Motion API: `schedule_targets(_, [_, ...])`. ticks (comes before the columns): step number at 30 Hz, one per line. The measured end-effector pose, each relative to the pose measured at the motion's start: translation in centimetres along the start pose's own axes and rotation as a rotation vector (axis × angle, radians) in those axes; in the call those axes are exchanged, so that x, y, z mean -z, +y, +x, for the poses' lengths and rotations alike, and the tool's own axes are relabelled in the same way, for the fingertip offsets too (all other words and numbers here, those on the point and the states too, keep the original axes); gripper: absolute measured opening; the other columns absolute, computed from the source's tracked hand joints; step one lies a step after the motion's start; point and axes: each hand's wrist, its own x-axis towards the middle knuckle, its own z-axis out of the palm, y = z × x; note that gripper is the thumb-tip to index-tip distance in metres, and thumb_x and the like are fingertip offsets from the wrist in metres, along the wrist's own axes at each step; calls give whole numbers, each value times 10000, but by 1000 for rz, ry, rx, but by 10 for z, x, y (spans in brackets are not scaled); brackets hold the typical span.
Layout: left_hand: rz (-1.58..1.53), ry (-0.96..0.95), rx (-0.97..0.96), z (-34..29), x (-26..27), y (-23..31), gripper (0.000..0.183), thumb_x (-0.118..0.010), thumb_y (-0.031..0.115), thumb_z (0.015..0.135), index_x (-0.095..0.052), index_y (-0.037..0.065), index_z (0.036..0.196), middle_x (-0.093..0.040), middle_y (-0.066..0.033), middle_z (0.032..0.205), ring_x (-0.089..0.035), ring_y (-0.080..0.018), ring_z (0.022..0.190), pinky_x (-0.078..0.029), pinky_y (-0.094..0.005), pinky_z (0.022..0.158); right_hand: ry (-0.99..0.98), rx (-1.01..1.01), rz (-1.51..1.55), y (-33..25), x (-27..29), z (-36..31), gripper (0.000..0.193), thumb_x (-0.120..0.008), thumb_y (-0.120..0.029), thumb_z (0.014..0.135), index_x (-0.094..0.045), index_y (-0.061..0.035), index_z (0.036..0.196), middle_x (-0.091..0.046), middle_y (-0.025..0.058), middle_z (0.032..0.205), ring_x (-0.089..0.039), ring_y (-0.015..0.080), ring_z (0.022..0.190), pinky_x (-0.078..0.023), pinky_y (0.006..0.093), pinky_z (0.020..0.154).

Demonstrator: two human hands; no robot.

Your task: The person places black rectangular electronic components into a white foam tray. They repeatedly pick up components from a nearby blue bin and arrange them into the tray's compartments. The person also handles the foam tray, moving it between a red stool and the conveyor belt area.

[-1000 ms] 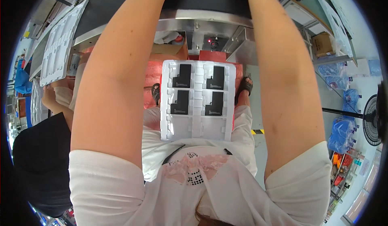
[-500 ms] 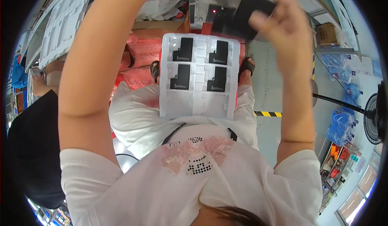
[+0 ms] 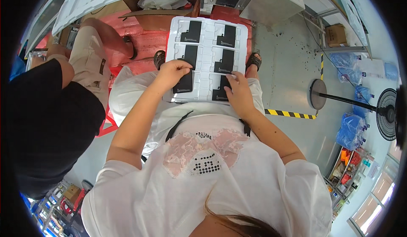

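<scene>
A white plastic tray (image 3: 204, 59) with moulded pockets rests on my lap, holding several thin black notched packs that look like flat batteries, in two columns. My left hand (image 3: 169, 76) has its thumb and fingers closed at the top edge of the lower-left black pack (image 3: 183, 83), which lies in the nearest row. At the right edge of the lower-right black pack (image 3: 219, 92), my right hand (image 3: 241, 93) pinches with thumb and forefinger. Both packs lie in or just over their pockets; the exact fit is partly hidden by my fingers.
Left of me sits a person in a black top (image 3: 55, 122). Ahead are a cardboard box (image 3: 154, 21) of plastic bags and a metal machine (image 3: 271, 10) with a red light. A black fan (image 3: 385, 114) stands at right, beyond yellow-black floor tape (image 3: 290, 114).
Both hands have come down from the raised far position to the tray. Two more black packs now lie in the nearest row. The dark blurred thing by my right hand is gone from there.
</scene>
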Motion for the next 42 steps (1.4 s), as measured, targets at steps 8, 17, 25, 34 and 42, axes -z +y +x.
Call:
schedule_targets(8, [472, 389, -522, -17, -34, -21, 172, -654, 111, 734, -673, 72, 901, -597, -62, 892, -538, -267, 871, -428, -354, 773, -469, 310, -124, 10, 5, -26, 290, -557, -70, 725, -599, -32, 1010, -581, 95, 1104, -557, 257, 961, -445, 374, 783])
schedule_targets(17, [507, 523, 132, -37, -47, -36, 977, -682, 502, 695, -197, -20, 1364, -219, -325, 1340, -291, -469, 1217, -298, -492, 985, -161, 114, 132, 9, -2, -22, 165, -511, -11, 800, -596, -4, 942, -604, 161, 926, -578, 334, 849, -465, 372, 743])
schedule_targets(25, [-1250, 513, -160, 32, 53, 119, 922, -473, 607, 820, -124, -46, 1370, -258, -235, 1381, -277, -313, 1296, -324, -489, 1001, -122, 128, 73, 16, -5, -31, 135, -528, -18, 782, -601, 6, 892, -587, 173, 865, -547, 348, 827, -439, 408, 743])
schedule_targets(34, [-1450, 375, -321, 54, 82, 129, 422, -369, 335, 959, -319, 68, 1283, -406, -154, 1285, -448, -285, 1152, -371, -450, 962, -134, 138, 94, 18, -4, -28, 104, -543, -30, 779, -612, 11, 844, -593, 171, 825, -555, 336, 803, -441, 407, 725])
schedule_targets(42, [-1494, 610, -101, -26, 66, 27, 363, -418, 324, 937, -532, 29, 1115, -588, -68, 1047, -551, -180, 955, -416, -319, 882, -40, -719, 1151, 33, 7, -8, 397, -518, -367, 879, -542, -6, 1041, -601, 86, 870, -579, 199, 811, -447, 334, 728])
